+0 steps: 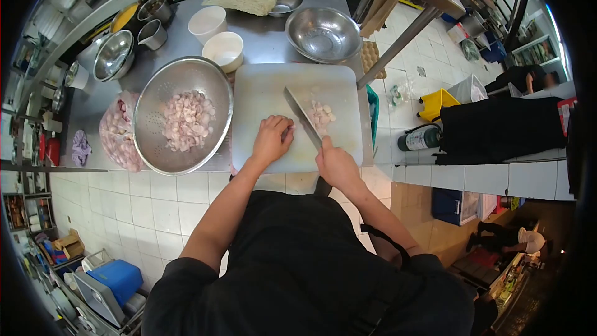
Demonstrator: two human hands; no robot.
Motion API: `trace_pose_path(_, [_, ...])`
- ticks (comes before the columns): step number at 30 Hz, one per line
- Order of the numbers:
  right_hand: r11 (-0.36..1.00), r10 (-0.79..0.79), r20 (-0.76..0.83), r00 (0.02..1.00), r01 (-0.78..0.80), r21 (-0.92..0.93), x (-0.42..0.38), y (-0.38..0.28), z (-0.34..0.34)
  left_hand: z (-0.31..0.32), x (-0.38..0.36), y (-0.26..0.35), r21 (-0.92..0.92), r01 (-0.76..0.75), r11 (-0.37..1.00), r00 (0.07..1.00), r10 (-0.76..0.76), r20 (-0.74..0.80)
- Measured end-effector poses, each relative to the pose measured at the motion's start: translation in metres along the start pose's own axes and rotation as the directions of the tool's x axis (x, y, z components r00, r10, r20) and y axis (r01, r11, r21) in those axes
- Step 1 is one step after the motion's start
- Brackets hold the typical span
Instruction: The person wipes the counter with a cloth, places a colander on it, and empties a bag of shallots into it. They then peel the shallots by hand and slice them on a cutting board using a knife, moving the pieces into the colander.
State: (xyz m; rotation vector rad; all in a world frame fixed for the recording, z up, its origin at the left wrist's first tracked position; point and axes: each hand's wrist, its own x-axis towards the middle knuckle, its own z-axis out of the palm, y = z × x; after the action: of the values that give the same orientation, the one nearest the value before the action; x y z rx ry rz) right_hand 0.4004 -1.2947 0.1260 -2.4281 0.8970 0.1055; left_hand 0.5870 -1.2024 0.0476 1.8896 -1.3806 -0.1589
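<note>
A white cutting board (261, 87) lies on the steel table. My right hand (336, 163) is closed round the handle of a large knife (301, 112), its blade slanting up and left over the board. Right of the blade sits a small heap of pale round slices (321, 116). My left hand (272, 139) rests on the board left of the knife, fingers curled; a small purplish piece shows at its fingertips, too small to name. Beside the board a perforated steel colander (147, 118) holds many pale pinkish pieces (186, 121).
Left of the colander lies a plastic bag of pinkish pieces (118, 134). Two white tubs (208, 22) and a steel bowl (323, 32) stand behind the board. A slanting metal post (410, 31) rises at the right. People are in the background at the right.
</note>
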Motion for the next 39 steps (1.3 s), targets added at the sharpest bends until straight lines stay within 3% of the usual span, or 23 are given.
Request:
trace_pose_path(10, [0.999,0.018,0.068,0.998,-0.016,-0.039,0.006,-0.008,0.010,0.000,0.000,-0.001,-0.163,-0.014,0.987,1.000,0.014,-0.001])
trace_pose_path(18, [0.997,-0.031,0.071,0.997,0.036,-0.062,0.012,-0.007,0.008,-0.001,0.004,-0.003,-0.170,-0.025,0.985,1.000,0.026,0.002])
trace_pose_path(21, [1.000,0.006,0.025,1.000,-0.007,0.027,0.006,-0.008,0.011,0.000,0.000,-0.004,-0.176,-0.033,0.984,0.999,0.033,-0.002])
trace_pose_path(26, [0.999,0.025,0.055,0.998,-0.024,-0.030,0.005,-0.010,0.007,0.001,-0.002,-0.003,-0.140,-0.004,0.990,1.000,0.004,-0.002])
trace_pose_path(39, [0.999,-0.019,0.094,0.995,0.014,0.051,0.007,-0.005,0.009,0.004,-0.005,-0.005,-0.095,-0.056,0.994,0.998,0.056,-0.010])
